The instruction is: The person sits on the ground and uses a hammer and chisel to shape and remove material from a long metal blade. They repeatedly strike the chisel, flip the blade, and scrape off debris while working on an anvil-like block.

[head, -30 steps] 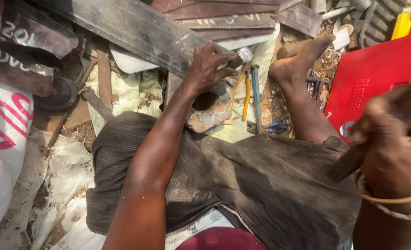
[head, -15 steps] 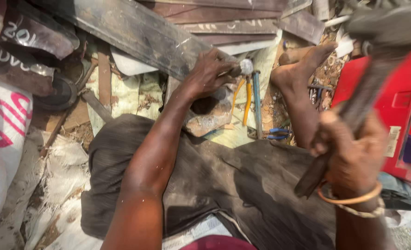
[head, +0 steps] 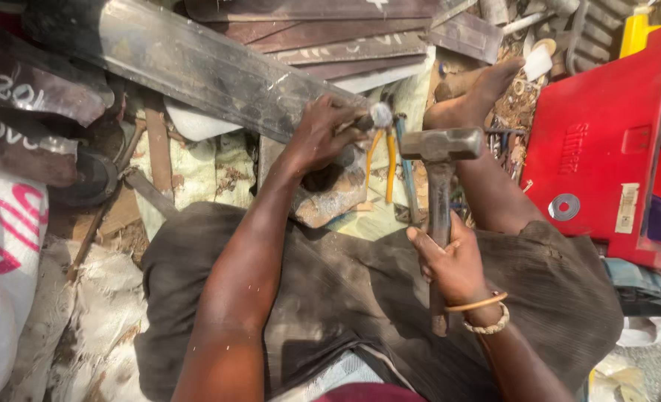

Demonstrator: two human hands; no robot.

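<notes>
My left hand (head: 323, 134) grips a metal chisel (head: 375, 117), its round struck end pointing right, held over a battered metal block (head: 330, 197) at the edge of a long dark steel plate (head: 196, 67). My right hand (head: 453, 264) is closed on the handle of a hammer (head: 441, 145), whose head hangs just right of the chisel's end, a short gap apart. Bangles circle my right wrist. My bare foot (head: 472, 100) rests beyond the hammer head.
A red plastic crate (head: 606, 141) with a metal washer (head: 563, 206) on it stands at the right. Yellow-handled pliers (head: 381, 160) and a blue tool lie behind the block. Rusty metal strips are stacked at the top; a white sack (head: 3, 246) lies at the left.
My right hand has swung the hammer down from a raised position at the right, bringing its head close to the chisel's end. My left hand has kept the chisel in place.
</notes>
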